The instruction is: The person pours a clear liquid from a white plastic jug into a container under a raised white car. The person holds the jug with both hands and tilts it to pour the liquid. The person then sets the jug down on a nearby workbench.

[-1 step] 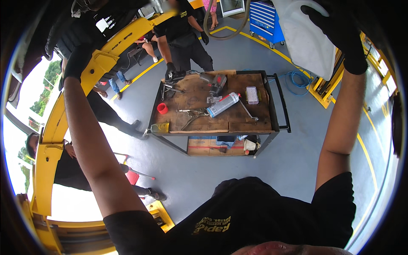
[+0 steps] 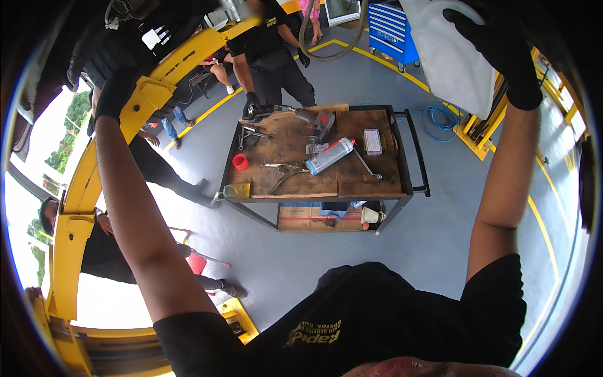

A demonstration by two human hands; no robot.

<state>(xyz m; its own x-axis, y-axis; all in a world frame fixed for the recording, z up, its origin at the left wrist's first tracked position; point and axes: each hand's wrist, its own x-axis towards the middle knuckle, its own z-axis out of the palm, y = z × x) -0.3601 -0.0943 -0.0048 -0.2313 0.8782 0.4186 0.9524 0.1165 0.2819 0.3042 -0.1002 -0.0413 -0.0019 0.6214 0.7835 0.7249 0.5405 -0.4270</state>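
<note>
White part: seen at upper right, a pale, smooth plastic shape, overlapped along its upper right side by a black glove; a slip could be caused by a loose hold on the smooth surface.

Right hand: raised high, gloved, with the fingers laid over the white part; whether they are clamped on it or only rested against it cannot be told.

Left hand: raised at upper left in a dark glove, beside the yellow beam; the fingers are lost against dark shapes, so whether they are apart or together cannot be told. A knock or pinch could be caused by the hard beam so near.

Arms: both stretched upward and set wide; control could be weakened by tiredness in this pose.

Table: placed ahead, between the arms, and strewn with tools. A spray can is laid on its side and could be set rolling by a bump. An impact gun, pliers and a wrench are left loose and could be jolted.

Co-worker: stood at the table's far side, one gloved hand at its far left corner; that hand could be struck by anything dropped there.

Blue hose: coiled on the floor beyond the table's right side; a foot could be caught by its loops.
</note>
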